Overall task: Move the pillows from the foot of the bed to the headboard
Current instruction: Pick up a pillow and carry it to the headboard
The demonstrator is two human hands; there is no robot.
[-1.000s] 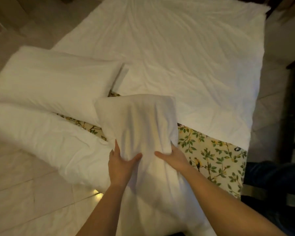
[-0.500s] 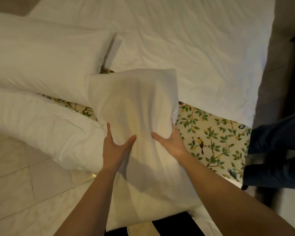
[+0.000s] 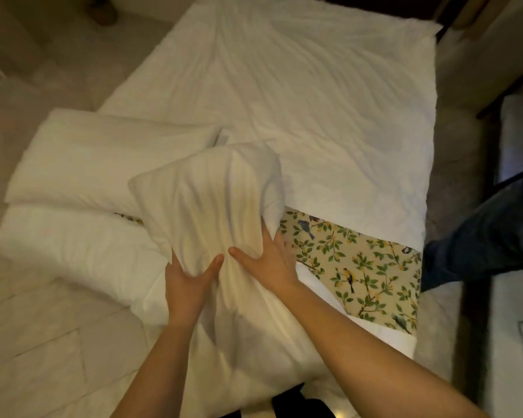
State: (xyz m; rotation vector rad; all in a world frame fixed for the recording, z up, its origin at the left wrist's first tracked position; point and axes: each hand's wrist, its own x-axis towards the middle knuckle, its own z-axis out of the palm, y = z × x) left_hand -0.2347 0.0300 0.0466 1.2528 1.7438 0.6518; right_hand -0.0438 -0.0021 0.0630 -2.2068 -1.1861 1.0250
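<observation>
- My left hand (image 3: 187,280) and right hand (image 3: 269,260) clasp the white pillow (image 3: 212,206), now lifted higher above the bed's foot edge.
- Two pillows (image 3: 103,164) remain at the bed's left edge, unmoved.

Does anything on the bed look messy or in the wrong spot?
Yes. Two pillows lie at the foot's left corner, hanging over the edge. The duvet is wrinkled and stops short, baring a strip of leafy bird-print sheet. Both hands squeeze a third pillow.
</observation>
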